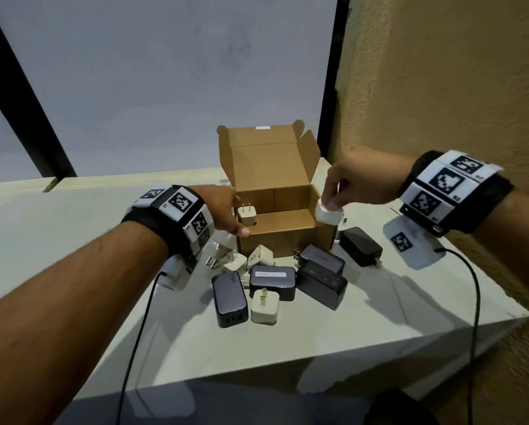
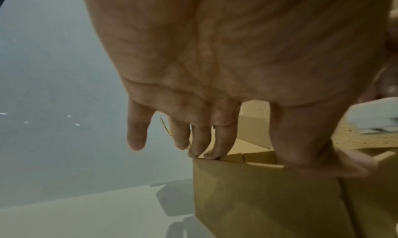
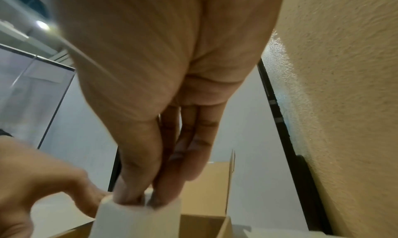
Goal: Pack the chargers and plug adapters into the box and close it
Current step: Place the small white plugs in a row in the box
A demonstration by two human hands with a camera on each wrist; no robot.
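An open cardboard box (image 1: 287,240) stands mid-table with its lid up. My left hand (image 1: 231,214) rests on the box's left front corner (image 2: 258,199); straight fingers (image 2: 212,144) touch the rim and the thumb lies along the front wall. A small white plug adapter (image 1: 247,216) stands prongs up just inside that corner. My right hand (image 1: 330,204) pinches a white charger (image 1: 329,215) from above, over the box's right rim. In the right wrist view its fingertips (image 3: 127,195) press into the white charger (image 3: 137,217).
Several black chargers (image 1: 229,297) (image 1: 321,283) (image 1: 361,245) and white adapters (image 1: 264,305) (image 1: 258,255) lie piled in front of the box. A paper marker tag (image 1: 410,245) lies at the right. A textured wall (image 1: 441,72) stands close on the right. The table's front edge (image 1: 318,357) is near.
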